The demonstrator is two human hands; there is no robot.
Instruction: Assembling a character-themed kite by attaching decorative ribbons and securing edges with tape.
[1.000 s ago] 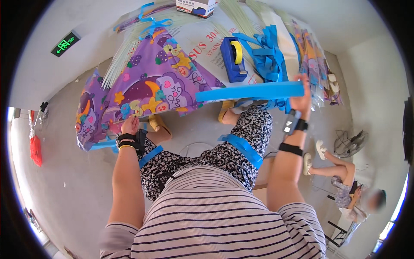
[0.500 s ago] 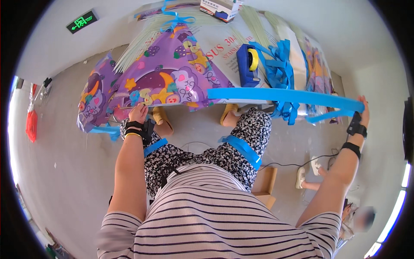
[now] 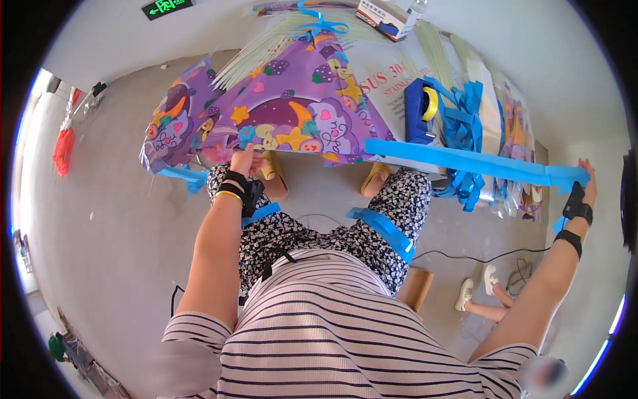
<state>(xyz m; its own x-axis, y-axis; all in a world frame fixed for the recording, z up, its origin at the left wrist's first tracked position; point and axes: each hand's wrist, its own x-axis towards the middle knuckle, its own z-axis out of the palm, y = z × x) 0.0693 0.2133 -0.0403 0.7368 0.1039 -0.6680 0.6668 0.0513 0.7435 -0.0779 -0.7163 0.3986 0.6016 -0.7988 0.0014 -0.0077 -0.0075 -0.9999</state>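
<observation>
A purple triangular cartoon-print plastic sheet (image 3: pixel 286 86), topped by a blue ribbon bow (image 3: pixel 322 26), lies on the work surface. My left hand (image 3: pixel 247 161) is at its near edge, with the fingers closed on the border. Out at the far right, my right hand (image 3: pixel 589 181) grips the end of a wide blue ribbon (image 3: pixel 465 159). This ribbon stretches nearly straight along the surface's near edge, and its left end meets the sheet's right corner. Beyond it stands a blue tape dispenser (image 3: pixel 419 116) with a yellow roll. A tangled pile of blue ribbon (image 3: pixel 462 123) sits beside the dispenser.
Pale thin sticks (image 3: pixel 242 63) lie behind the sheet, and a small box (image 3: pixel 382 18) and a clear bottle (image 3: pixel 417 6) stand at the back. More printed sheets (image 3: pixel 515 126) rest at the right. A cable (image 3: pixel 478 258) crosses the floor near another person's shoes (image 3: pixel 465 294).
The view has shifted, so everything on the surface appears farther right. The loose ribbon tail that hung below the stretched ribbon has dropped toward my right wrist. Both hands keep their places.
</observation>
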